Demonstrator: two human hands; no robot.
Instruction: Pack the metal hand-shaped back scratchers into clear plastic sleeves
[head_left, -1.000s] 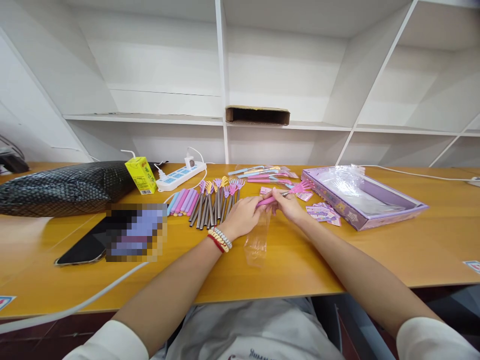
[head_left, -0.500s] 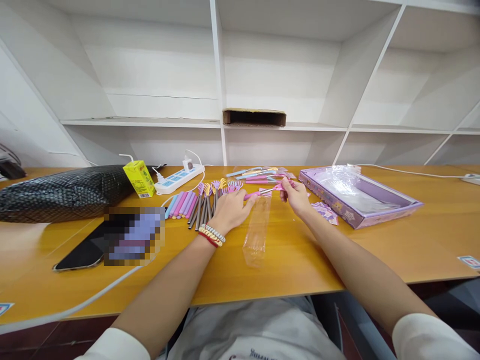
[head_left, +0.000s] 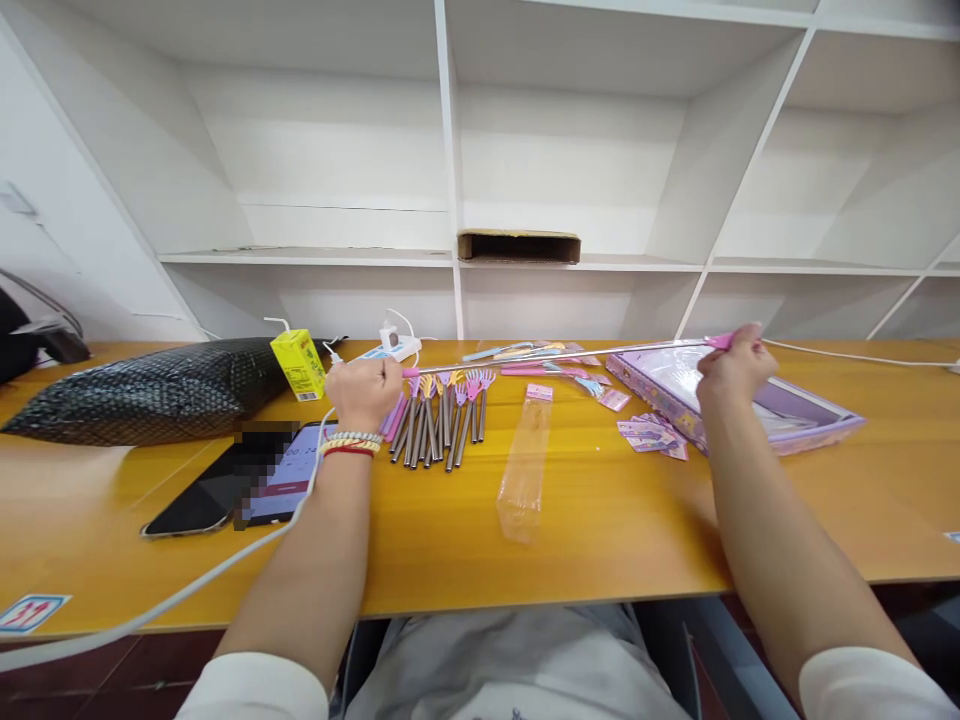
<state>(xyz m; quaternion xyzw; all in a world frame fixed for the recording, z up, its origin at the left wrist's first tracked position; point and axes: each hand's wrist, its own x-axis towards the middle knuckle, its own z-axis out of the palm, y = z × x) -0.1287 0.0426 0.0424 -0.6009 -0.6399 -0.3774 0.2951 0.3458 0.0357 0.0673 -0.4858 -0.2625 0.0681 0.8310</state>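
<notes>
A telescopic back scratcher (head_left: 559, 356) with pink ends and a thin metal rod is stretched out level above the table. My left hand (head_left: 365, 392) is closed in a fist around its pink handle. At the other end, my right hand (head_left: 739, 368) grips the pink head, whose claw is mostly hidden by the fingers. Below the rod lie several metal tubes with coloured claw heads (head_left: 439, 425), side by side. A clear plastic sleeve (head_left: 523, 470) with a pink top lies flat between my arms. Pink and purple handles (head_left: 393, 418) show partly behind my left hand.
Purple printed cards (head_left: 651, 435) lie beside a shallow purple box (head_left: 817, 432) holding clear plastic. Wrapped scratchers (head_left: 525, 350) lie at the back. On the left are a yellow drink carton (head_left: 298, 365), a power strip (head_left: 405, 348), a black wrapped parcel (head_left: 157, 390), phones (head_left: 202, 490) and a white cable (head_left: 225, 562).
My hands have moved far apart, left hand leftward and right hand rightward. The back scratcher's rod has been pulled out from short to long.
</notes>
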